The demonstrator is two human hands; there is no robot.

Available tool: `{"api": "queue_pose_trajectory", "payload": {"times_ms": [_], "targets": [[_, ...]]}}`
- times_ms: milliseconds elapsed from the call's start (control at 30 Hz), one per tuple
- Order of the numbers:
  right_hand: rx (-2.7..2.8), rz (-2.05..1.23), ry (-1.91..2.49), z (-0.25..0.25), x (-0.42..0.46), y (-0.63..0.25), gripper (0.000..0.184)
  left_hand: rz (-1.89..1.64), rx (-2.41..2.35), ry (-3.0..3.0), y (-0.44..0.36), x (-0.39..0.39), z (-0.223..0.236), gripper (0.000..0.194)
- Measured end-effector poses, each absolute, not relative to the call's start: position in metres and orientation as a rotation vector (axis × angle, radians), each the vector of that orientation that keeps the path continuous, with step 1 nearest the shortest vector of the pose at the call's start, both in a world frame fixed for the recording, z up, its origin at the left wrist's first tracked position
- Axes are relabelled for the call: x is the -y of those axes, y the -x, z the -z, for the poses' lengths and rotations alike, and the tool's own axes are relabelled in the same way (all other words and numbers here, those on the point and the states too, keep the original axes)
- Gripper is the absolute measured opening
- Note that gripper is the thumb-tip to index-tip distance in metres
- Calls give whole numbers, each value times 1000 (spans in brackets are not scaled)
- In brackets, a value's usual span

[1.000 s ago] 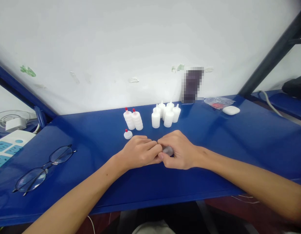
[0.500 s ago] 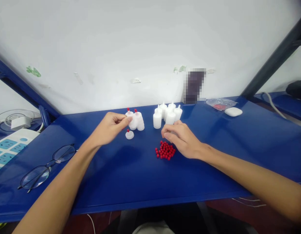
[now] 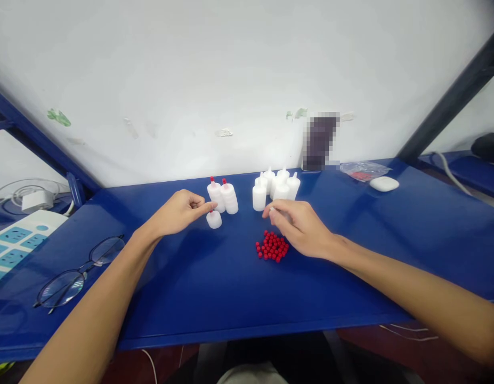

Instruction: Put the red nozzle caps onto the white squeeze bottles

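Note:
My left hand (image 3: 185,213) is closed in a pinch, thumb and fingertip at the red tip of a small white bottle (image 3: 214,220) at the front of the left group. Behind it stand several white squeeze bottles (image 3: 229,199) with red caps on their nozzles. My right hand (image 3: 300,224) has thumb and forefinger pressed together above a pile of small red caps (image 3: 273,246); something small and whitish shows at the fingertips, too small to name. Just beyond that hand are several white bottles (image 3: 259,198) with bare pointed nozzles, partly hidden by it.
Folded-out eyeglasses (image 3: 79,274) and a power strip (image 3: 18,242) lie at the left on the blue table (image 3: 215,304). At the back right are a clear bag (image 3: 364,170) holding red pieces, a white rounded object (image 3: 385,184) and a blurred upright object (image 3: 321,141).
My left hand has come down slightly, from beside the rear bottles to the front bottle's tip. That bottle shows taller now. My right hand's fingertips have shifted slightly upward.

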State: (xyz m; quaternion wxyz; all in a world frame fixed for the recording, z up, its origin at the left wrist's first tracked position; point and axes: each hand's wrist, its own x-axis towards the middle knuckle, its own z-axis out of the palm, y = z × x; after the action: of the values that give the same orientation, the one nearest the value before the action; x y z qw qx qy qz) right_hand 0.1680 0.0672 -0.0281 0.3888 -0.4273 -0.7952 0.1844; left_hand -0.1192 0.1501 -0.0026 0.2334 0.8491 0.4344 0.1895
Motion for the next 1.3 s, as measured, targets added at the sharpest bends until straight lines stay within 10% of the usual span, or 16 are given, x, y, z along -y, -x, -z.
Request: {"api": "queue_pose_trajectory", "payload": {"times_ms": [567,1300], "targets": [[2269,-584,819,27,-61,-164,9,-1533,-337,-3044,39,-95,29,38],[2318,-800,654,30,-55,-159,48,-1403,-129,-3245,38,-86,20,45]]}}
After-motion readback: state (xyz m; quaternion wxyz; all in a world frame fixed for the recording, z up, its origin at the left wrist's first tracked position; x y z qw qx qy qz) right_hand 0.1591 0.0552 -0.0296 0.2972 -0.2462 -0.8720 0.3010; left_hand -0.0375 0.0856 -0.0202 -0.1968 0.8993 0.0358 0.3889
